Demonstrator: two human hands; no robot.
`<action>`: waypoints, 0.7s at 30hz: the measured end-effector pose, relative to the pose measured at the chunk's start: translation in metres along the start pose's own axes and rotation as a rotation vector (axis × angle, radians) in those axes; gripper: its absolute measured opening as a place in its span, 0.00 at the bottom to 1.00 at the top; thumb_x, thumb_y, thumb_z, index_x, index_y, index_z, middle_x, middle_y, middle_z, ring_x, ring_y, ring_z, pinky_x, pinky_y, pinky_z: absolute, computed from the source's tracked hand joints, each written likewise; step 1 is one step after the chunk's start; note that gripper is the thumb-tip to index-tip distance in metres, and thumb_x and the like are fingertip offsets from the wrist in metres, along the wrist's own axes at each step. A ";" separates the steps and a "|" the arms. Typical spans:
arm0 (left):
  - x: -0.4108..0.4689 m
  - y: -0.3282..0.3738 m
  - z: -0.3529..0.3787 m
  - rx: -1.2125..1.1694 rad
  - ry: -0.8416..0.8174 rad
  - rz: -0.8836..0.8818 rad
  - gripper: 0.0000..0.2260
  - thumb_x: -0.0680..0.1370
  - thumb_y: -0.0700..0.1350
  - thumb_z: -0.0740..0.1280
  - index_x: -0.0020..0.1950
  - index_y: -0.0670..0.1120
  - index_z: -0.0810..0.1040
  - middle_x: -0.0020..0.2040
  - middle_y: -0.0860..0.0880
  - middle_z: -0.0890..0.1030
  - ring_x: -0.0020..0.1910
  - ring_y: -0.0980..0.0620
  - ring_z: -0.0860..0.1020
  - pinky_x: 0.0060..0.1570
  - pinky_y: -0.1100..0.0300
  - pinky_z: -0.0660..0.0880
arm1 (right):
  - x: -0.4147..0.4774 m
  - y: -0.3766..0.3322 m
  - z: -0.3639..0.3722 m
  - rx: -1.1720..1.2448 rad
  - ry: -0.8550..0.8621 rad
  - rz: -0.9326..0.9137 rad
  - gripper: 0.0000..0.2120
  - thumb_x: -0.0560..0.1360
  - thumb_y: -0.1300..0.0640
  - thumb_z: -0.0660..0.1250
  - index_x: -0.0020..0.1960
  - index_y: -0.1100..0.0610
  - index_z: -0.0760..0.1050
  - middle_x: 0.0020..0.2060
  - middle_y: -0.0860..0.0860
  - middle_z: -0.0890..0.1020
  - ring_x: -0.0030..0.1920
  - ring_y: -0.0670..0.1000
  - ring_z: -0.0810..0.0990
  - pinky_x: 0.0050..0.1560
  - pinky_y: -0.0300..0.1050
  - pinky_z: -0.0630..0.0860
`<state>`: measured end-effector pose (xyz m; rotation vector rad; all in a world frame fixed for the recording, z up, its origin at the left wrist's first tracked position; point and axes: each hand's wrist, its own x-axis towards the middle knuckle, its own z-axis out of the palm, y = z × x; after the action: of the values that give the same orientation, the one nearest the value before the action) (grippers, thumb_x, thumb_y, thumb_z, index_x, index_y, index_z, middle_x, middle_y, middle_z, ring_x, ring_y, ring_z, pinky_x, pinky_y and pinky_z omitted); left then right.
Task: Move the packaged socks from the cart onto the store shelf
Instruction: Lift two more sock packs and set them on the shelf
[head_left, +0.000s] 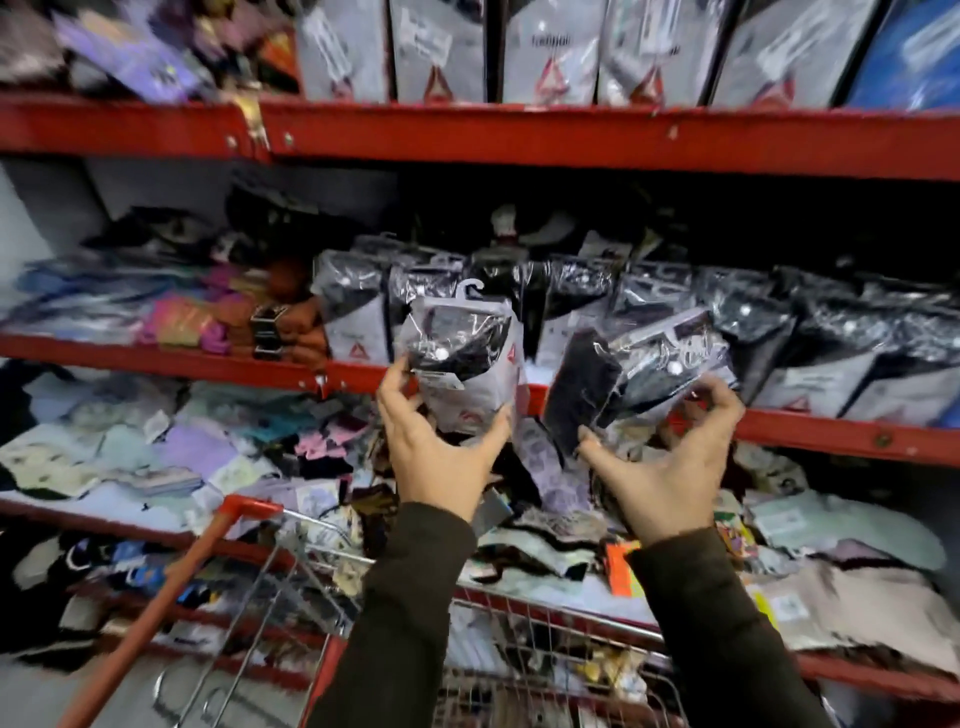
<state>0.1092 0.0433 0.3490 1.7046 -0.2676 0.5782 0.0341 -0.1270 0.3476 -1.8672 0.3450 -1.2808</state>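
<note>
My left hand (441, 447) grips an upright pack of dark socks (462, 358) in clear plastic with a white hanger hook on top. My right hand (670, 457) holds a second sock pack (649, 374), tilted to the left. Both packs hang in front of the middle red shelf (810, 431), where a row of like packs (779, 332) stands upright. The wire cart (519, 634) with a red handle (156, 623) is below my arms. Its contents are blurred.
The upper shelf (571, 140) carries grey boxed packs (441, 52). Colourful loose socks (197, 322) lie at the left of the middle shelf. The lower shelf (156, 447) is heaped with mixed sock packs, right behind the cart.
</note>
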 end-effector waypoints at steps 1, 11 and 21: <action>0.011 0.003 0.008 -0.016 0.005 0.007 0.42 0.67 0.48 0.81 0.73 0.55 0.58 0.67 0.55 0.64 0.69 0.51 0.68 0.72 0.50 0.69 | 0.010 -0.002 0.009 0.022 0.028 -0.014 0.45 0.58 0.56 0.84 0.65 0.59 0.61 0.60 0.55 0.69 0.60 0.55 0.73 0.66 0.54 0.74; 0.073 -0.012 0.071 -0.016 -0.048 0.067 0.41 0.68 0.41 0.81 0.72 0.41 0.59 0.71 0.42 0.65 0.70 0.53 0.65 0.72 0.63 0.63 | 0.063 0.021 0.081 0.127 0.037 -0.018 0.44 0.59 0.60 0.84 0.64 0.56 0.58 0.62 0.55 0.67 0.62 0.46 0.70 0.68 0.29 0.66; 0.075 -0.028 0.088 0.382 -0.116 0.014 0.43 0.68 0.56 0.78 0.74 0.44 0.60 0.69 0.45 0.69 0.63 0.44 0.77 0.57 0.54 0.78 | 0.062 0.039 0.098 -0.123 -0.024 0.114 0.40 0.63 0.55 0.83 0.64 0.63 0.62 0.62 0.58 0.69 0.64 0.54 0.72 0.64 0.43 0.73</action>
<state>0.2060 -0.0253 0.3533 2.1115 -0.2641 0.5668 0.1551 -0.1438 0.3447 -1.9345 0.5208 -1.1827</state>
